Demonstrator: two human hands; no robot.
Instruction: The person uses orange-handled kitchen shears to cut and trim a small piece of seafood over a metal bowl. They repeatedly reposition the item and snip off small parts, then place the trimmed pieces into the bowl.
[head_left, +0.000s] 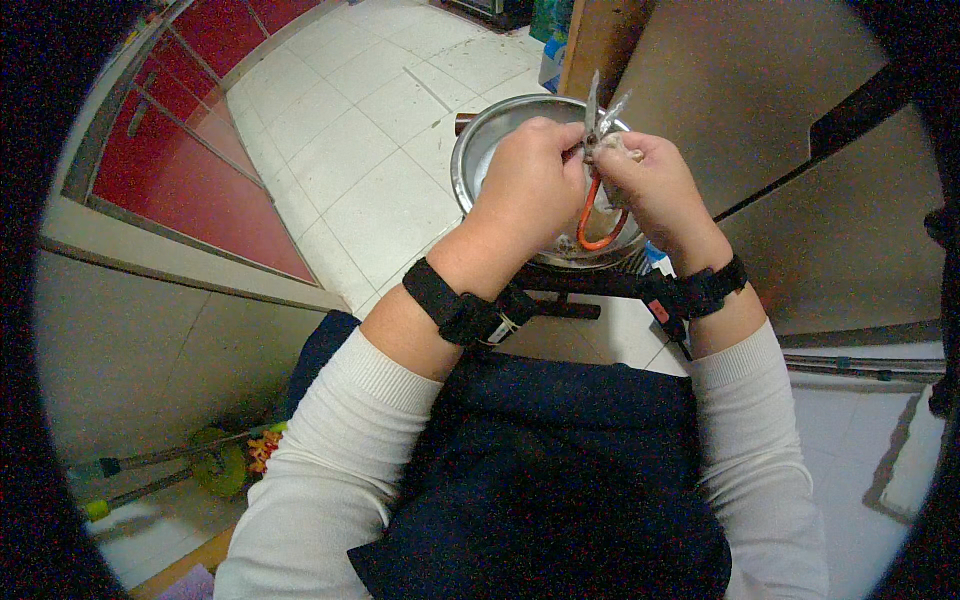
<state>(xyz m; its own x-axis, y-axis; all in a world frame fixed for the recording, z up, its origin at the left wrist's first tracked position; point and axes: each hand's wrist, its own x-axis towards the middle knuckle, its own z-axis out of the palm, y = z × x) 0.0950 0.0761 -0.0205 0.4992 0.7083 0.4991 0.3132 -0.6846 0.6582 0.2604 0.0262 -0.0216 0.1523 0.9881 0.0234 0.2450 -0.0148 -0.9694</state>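
Note:
A pair of scissors with an orange handle is held up between my two hands. Its blades point away from me and are spread apart. My left hand pinches the scissors near the pivot. In my right hand is a small pale, soft, wet-looking piece, pressed close to the pivot; its exact kind is unclear. Only one handle loop shows; the other is hidden. Directly below the hands stands a round stainless steel basin; its contents are mostly covered by my hands.
The basin rests on a low dark stool or stand. To the right rises a large grey-brown appliance or cabinet panel. Red cabinet doors line the left. Long-handled cleaning tools lie at lower left. Pale floor tiles stretch ahead.

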